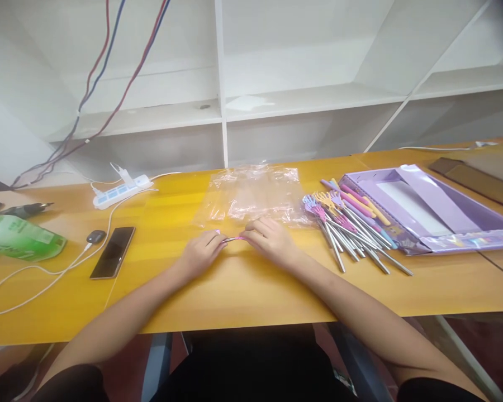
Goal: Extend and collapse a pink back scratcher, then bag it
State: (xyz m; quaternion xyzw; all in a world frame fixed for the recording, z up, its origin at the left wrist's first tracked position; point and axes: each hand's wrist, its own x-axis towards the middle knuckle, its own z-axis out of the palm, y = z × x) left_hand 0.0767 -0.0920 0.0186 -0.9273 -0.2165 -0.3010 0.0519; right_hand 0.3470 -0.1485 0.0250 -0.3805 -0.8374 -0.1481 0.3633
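Observation:
My left hand point(202, 252) is closed around one end of a thin pink-and-silver back scratcher point(233, 239) just above the table. The fingers of my right hand point(270, 241) pinch its other end. Only a short stretch shows between the hands; a bit of pink also peeks out above my left fingers. Right of my hands lies a pile of back scratchers point(352, 229), with silver rods and hand-shaped heads in pink, yellow, blue and purple. Coloured handles point(364, 201) rest behind the rods, against the purple box.
Clear plastic bags point(260, 195) lie flat beyond my hands. The open purple box point(469, 243) stands at the right. Leftward are a phone point(113, 252), an earphone case point(95, 237) on a white cable, a power strip point(121, 192) and a green pack point(20, 237). White shelving point(318, 100) rises behind.

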